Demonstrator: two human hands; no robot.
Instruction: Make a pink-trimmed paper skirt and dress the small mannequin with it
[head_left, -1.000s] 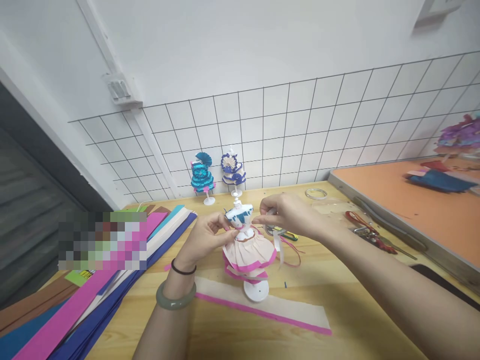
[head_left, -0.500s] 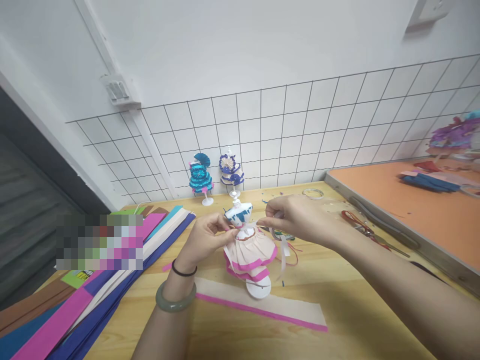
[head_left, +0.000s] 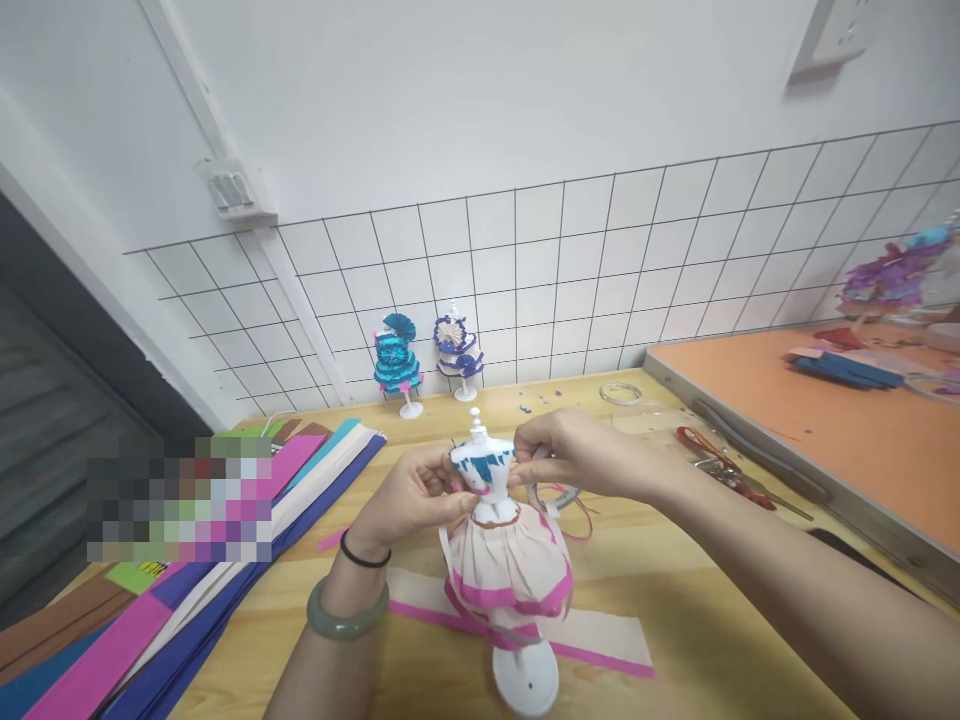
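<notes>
A small white mannequin [head_left: 491, 470], with teal pieces on its chest, is tilted with its round base [head_left: 526, 678] toward me. It wears a cream, pleated crepe-paper skirt [head_left: 510, 565] edged in pink. My left hand [head_left: 412, 490] is closed on the mannequin's left side, thumb at the waist. At the opposite side, my right hand [head_left: 562, 455] pinches a thin whitish ribbon [head_left: 531, 492]. A pale strip also hangs below my left hand and loops across the skirt front. The fingertips behind the torso are partly hidden.
Behind the mannequin lies a cream paper strip with a pink edge [head_left: 600, 640]. Coloured crepe-paper strips [head_left: 300, 500] spread out at left. Two small dressed mannequins, teal [head_left: 397, 365] and purple-and-cream [head_left: 459, 350], stand by the wall. Scissors [head_left: 739, 485] lie at right, near an orange board [head_left: 750, 385].
The mannequin has tilted, its base swinging nearer to me and its skirt moving lower. My right hand has come in against the torso; my left hand stays at its side.
</notes>
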